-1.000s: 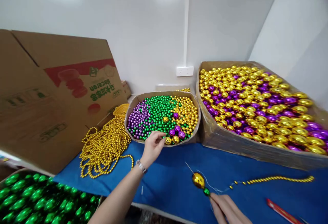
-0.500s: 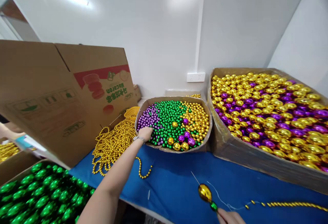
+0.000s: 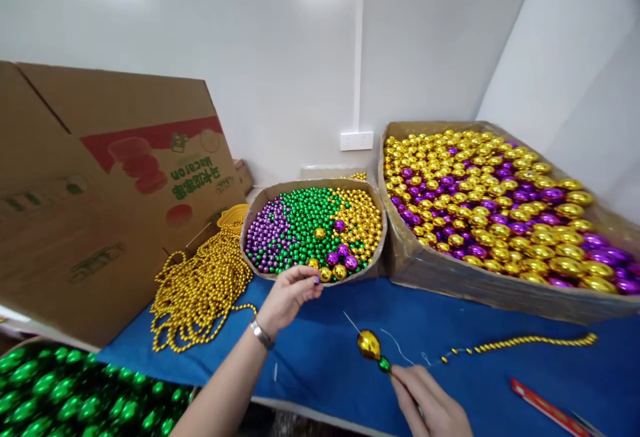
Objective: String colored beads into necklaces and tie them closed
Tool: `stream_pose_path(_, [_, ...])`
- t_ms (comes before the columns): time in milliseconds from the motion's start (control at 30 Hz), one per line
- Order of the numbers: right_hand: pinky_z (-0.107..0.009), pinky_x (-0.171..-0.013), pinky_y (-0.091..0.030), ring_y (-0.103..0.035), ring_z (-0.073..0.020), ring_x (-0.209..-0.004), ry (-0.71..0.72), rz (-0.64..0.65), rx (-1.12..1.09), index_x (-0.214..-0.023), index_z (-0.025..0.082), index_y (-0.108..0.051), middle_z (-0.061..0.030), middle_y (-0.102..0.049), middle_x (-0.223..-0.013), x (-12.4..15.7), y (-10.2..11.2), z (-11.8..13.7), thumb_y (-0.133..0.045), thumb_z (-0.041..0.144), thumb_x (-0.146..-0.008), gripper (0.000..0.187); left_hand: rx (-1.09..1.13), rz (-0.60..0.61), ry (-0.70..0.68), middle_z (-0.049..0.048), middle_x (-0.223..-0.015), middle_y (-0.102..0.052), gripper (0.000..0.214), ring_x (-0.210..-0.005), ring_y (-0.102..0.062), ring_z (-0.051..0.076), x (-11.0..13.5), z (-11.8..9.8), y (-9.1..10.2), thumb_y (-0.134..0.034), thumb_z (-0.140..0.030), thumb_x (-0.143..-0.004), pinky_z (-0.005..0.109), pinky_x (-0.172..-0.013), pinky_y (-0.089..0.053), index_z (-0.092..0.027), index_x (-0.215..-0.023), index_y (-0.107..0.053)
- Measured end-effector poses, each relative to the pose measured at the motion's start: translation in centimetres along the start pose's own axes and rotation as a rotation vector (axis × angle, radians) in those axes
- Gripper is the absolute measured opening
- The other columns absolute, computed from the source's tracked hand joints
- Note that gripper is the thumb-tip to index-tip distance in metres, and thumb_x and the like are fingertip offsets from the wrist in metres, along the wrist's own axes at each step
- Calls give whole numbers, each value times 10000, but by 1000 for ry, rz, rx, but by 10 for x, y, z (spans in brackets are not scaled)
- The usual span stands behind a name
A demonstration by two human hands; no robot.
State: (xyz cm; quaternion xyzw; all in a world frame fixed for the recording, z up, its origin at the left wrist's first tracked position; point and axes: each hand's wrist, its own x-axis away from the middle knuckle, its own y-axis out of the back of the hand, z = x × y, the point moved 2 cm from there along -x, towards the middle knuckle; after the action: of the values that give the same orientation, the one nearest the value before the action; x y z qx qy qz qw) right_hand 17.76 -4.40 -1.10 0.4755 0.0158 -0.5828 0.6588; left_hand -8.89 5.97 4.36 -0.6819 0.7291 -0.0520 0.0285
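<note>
My left hand hovers just in front of a round cardboard tray of small purple, green and gold beads, its fingertips pinched on a small purple bead. My right hand is low at the bottom edge, pinching a thin needle and thread that carries a large gold bead and a small green bead. The needle tip points up and left from the gold bead. A short gold bead string trails right from the thread across the blue cloth.
A big cardboard box of large gold and purple beads fills the right. A pile of gold bead strings lies left of the tray, beside a tilted cardboard carton. Green beads fill a box at lower left. A red tool lies at lower right.
My left hand has come back out of the purple part of the tray toward me, now pinching a small purple bead. The right hand still holds the threaded needle.
</note>
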Motion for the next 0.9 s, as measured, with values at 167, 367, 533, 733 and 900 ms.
stream_pose_path(167, [-222, -631, -507, -640, -147, -700, -19, -1, 65, -1100, 201, -561, -50, -621, -808, -3, 2, 5, -392, 204, -936, 235, 461, 87, 187, 84, -869, -677, 218, -698, -640, 121, 24, 21, -43, -714, -194, -729, 219, -649, -510, -108, -925, -676])
stream_pose_path(367, [-227, -628, -497, -633, -145, -691, -9, 5, 112, -1082, 189, -555, -51, -612, -800, 3, 1, 4, -382, 181, -937, 227, 513, 62, 210, 47, -786, -659, 195, -702, -643, 133, 29, 28, -57, -728, -177, -716, 226, -642, -509, -120, -893, -668])
stream_pose_path(533, [-228, -617, -499, -634, -146, -680, -3, 22, 155, -1077, 189, -555, -52, -612, -794, 5, 1, 3, -370, 186, -940, 231, 396, 47, 134, 42, -793, -654, 210, -707, -636, 137, 32, 27, -58, -735, -202, -708, 239, -655, -494, -130, -889, -655])
stream_pose_path(733, [-253, -636, -521, -653, -165, -706, -47, -9, 237, -1050, 211, -557, -47, -640, -805, 9, -16, -14, -370, 224, -940, 218, 200, 55, 42, 18, -798, -655, 261, -701, -590, 106, 39, 45, -71, -748, -230, -689, 219, -669, -466, -162, -917, -642])
stream_pose_path(900, [-215, -614, -546, -682, -150, -744, -167, -11, 217, -1046, 200, -521, -53, -676, -866, 19, -29, -44, -345, 222, -921, 217, 15, 32, 41, 39, -739, -657, 210, -650, -583, 123, 38, 67, -78, -671, -338, -757, 235, -627, -465, -132, -794, -655])
